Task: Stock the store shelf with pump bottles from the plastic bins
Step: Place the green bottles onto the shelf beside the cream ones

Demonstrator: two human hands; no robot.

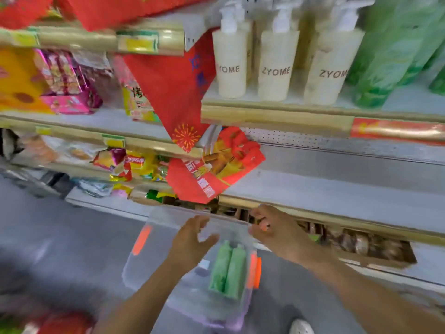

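Both hands hover spread and empty, left hand and right hand, over the clear plastic bin on the floor. Two green bottles lie inside; probably light, smooth, best gripped round the body.

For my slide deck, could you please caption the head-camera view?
Both open hands, left and right, reach over a clear plastic bin holding two green bottles, below shelved ZYOME pump bottles.

Light: was bright, even, soft shadows.
Blur: motion smear throughout, heaviest left of the hands.
Edges: shelves bowed.
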